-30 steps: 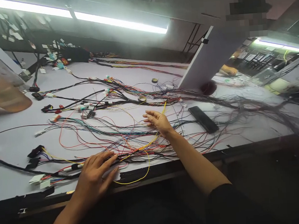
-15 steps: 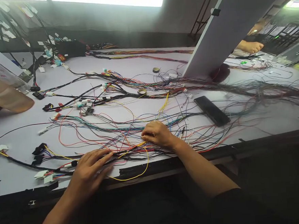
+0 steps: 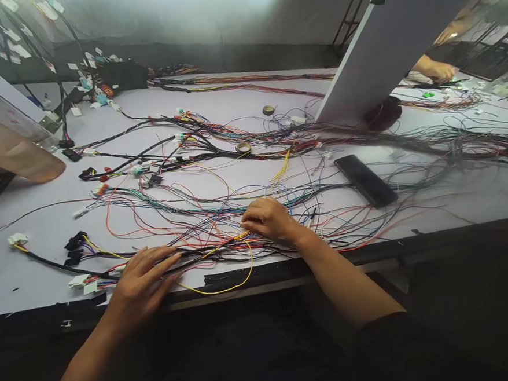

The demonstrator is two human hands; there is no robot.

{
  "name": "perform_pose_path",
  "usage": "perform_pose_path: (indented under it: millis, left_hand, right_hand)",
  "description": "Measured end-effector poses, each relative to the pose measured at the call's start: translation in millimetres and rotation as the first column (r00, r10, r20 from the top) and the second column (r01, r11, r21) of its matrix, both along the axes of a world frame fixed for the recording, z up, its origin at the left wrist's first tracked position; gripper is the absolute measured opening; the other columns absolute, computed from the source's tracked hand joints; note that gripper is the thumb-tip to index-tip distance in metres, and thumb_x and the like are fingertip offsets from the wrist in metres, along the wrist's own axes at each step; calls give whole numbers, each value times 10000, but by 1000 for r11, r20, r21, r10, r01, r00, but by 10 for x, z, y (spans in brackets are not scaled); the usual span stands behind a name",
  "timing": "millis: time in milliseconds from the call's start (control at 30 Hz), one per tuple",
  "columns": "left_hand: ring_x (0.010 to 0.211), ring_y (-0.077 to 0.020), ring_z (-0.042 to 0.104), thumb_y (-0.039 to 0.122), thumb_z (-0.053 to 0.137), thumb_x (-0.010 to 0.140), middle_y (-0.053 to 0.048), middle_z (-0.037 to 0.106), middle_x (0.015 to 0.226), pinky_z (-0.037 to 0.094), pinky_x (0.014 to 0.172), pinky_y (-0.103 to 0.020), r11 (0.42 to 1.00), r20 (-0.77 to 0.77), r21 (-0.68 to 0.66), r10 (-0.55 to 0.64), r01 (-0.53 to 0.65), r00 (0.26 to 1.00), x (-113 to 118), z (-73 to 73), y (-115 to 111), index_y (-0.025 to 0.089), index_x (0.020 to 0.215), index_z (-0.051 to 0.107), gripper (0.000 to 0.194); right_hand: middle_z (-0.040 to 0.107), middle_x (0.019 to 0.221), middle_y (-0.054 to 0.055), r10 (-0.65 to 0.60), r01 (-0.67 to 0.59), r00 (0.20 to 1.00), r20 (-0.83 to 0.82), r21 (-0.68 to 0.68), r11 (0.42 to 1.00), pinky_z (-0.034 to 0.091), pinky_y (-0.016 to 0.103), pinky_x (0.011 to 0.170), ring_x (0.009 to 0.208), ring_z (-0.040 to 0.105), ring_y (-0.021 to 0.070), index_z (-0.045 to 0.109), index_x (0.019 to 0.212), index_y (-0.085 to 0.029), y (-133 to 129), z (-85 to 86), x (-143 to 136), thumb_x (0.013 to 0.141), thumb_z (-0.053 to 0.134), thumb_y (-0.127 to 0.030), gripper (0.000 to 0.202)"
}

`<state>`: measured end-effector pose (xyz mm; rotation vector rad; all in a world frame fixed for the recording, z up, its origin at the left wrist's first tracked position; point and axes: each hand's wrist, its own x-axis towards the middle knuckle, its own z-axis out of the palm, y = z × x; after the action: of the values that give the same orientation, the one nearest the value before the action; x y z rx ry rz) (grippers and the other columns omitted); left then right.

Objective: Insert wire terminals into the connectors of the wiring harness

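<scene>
My left hand (image 3: 145,279) lies over a black-wrapped wire harness (image 3: 189,252) near the table's front edge. Its fingers are stretched out and the thumb is apart from them. Further right, my right hand (image 3: 268,219) has its fingers curled and pinched on yellow wires (image 3: 242,235) that run along the same harness; the fingertips partly hide the grip. One loose yellow wire (image 3: 251,266) loops down over the table edge between the hands. White connectors (image 3: 80,281) and black connectors (image 3: 75,240) end the harness on the left.
More harnesses (image 3: 216,153) stretch across the table behind my hands. Two tape rolls, one nearer (image 3: 243,148) and one farther (image 3: 268,110), lie among them. A phone (image 3: 365,181) rests on wires at right, near an upright panel (image 3: 370,49). A bottle (image 3: 20,151) is at left. Another person's hand (image 3: 440,72) shows beyond.
The view has shifted slightly, so the table appears a little higher and further right. My left hand has slid slightly left along the harness; my right hand keeps its pinch.
</scene>
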<state>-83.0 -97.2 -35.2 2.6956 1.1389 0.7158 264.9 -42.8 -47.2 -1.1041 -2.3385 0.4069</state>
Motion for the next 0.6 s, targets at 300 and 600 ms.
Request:
perform_pose_path:
  millis: [300,600]
  left_hand:
    - [1053,-222,627,136,647,841,-63,678,1141,489,879,-381,999,99,19,42,-44,994,54,-59,-33,268,1170,630,354]
    - [1069,-211,610,146,620,865,-65,678,1150,474,888,-389,995,131,17,92,-95,987,52,-114,-98,254,1152,641,307]
  right_hand:
    - [694,833,19,-5,3,996,91,26,1000,290,305,726,800,577,152,695,855,-186,-24,64,-16,919,628,-257,117]
    - [694,982,11,192,-203,979,73,221,954,326,321,790,888,572,168,657,957,-218,-255,247,-725,928,612,-382,172]
